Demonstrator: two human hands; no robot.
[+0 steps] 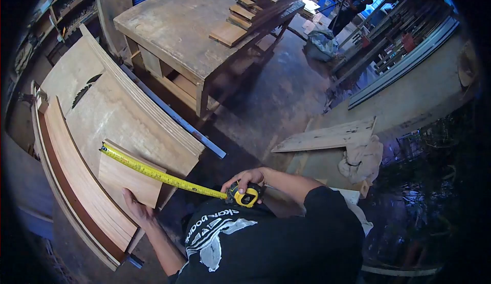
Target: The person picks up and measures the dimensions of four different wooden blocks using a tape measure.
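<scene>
Tape measure (244, 196) — yellow, markings unreadable — spans small board (128, 176).

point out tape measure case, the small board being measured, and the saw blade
tape measure case (246, 196), head view, on the yellow body under the right hand (247, 177)
small board (128, 177), head view, middle of its face, left hand (137, 210) at its near edge
saw blade (85, 90), head view, on the exposed toothed arc
</scene>
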